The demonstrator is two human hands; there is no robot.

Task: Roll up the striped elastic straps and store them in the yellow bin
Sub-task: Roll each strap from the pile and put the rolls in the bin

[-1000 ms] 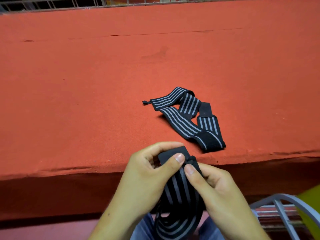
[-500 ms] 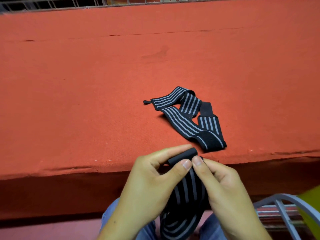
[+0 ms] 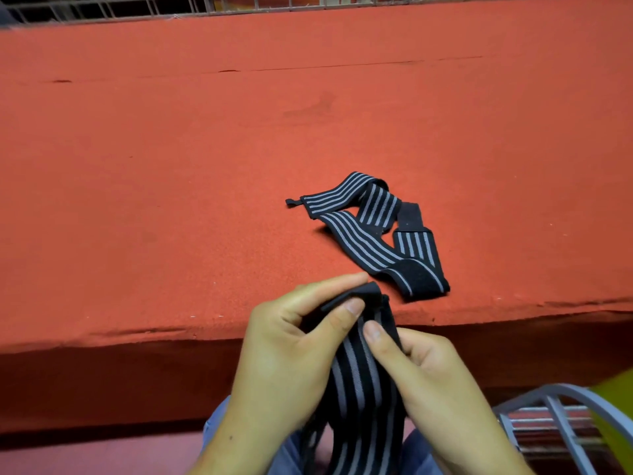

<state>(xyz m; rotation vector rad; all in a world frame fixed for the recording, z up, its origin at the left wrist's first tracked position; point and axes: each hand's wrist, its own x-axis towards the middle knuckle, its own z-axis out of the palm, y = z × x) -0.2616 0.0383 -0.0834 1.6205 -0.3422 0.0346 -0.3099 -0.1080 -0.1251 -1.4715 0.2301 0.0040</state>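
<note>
- Red padded surface [image 3: 171,200]: fills the upper view. Its near edge runs just beyond the hands.
- Yellow bin [image 3: 618,409]: only a sliver shows at the lower right corner, behind a grey metal frame [image 3: 548,402]. It lies low and to the right, so the right hand is judged the nearer one for storing.
- Held strap [image 3: 356,389]: off the surface, in front of the person. Its long axis runs from the fingertips down toward the lap, where the loose tail hangs out of view.
- Second strap [image 3: 370,231]: lies unrolled and folded over itself on the surface, just beyond the hands and slightly right. Neither hand touches it.
- Left hand [image 3: 284,354]: thumb and forefinger pinch the far end of the held strap.
- Right hand [image 3: 442,382]: thumb presses on the striped face just below, with the fingers curled behind.
- Rolled end [image 3: 352,296]: a small black start of a roll, lying crosswise to the strap's length. Judgement: rolling has barely begun, and the next turns must travel down the strap toward the body, with the left hand leading.
</note>
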